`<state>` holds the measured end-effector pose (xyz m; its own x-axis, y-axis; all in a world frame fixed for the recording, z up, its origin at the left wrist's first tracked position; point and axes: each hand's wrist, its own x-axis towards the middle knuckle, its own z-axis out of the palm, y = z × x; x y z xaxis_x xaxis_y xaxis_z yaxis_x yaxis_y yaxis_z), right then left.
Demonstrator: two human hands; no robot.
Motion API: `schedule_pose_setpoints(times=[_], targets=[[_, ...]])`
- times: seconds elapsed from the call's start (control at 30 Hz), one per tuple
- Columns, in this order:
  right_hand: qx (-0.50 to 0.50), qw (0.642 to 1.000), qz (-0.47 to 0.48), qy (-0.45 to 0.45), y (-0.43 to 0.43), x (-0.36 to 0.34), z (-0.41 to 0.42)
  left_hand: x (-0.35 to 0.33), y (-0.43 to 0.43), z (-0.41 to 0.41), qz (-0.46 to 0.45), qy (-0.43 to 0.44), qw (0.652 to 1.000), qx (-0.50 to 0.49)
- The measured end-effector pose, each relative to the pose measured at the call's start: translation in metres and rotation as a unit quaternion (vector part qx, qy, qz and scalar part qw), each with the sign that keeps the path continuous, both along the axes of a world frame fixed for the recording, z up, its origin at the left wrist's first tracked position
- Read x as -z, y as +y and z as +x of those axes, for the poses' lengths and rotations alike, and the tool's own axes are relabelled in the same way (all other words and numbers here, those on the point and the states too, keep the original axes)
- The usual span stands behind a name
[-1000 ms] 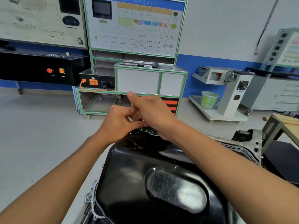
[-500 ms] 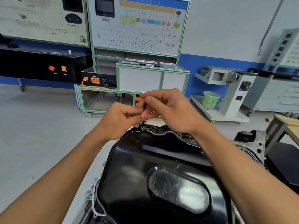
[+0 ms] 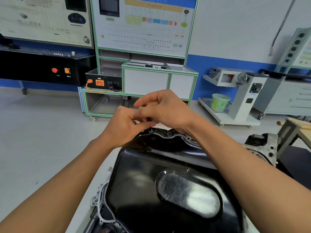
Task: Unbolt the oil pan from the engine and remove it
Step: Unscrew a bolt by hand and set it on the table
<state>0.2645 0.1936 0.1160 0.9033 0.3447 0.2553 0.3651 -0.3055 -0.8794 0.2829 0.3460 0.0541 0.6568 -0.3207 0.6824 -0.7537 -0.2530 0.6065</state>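
Where left hand [image 3: 123,126] and right hand [image 3: 167,110] meet over the oil pan [image 3: 144,179] — curled grips, contents hidden — bucket [image 3: 219,102] stands beyond

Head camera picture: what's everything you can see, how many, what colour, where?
oil pan: one, shiny black, bottom middle
engine: one, grey, under the pan
display board: one, white, green-framed, back middle
console: one, black, back left
bucket: one, light green, on white cart, right
left hand: one, above pan's far rim, fingers curled
right hand: one, touching the left; anything held is hidden
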Motion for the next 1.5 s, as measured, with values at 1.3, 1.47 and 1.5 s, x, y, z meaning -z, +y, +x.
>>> schedule_pose_setpoints(times=[1.3,1.47,1.5], targets=[[-0.039,0.991,0.083,0.094,-0.007,0.005,0.005,-0.004,0.001,-0.005,-0.009,0.106,0.994,0.037],[-0.010,0.996,0.023,0.089,0.009,0.001,0.002,-0.001,0.001,-0.003,-0.012,0.076,0.997,0.001],[-0.005,0.998,0.003,0.068,0.008,0.001,0.001,-0.002,0.001,-0.004,-0.003,0.064,0.998,-0.003]])
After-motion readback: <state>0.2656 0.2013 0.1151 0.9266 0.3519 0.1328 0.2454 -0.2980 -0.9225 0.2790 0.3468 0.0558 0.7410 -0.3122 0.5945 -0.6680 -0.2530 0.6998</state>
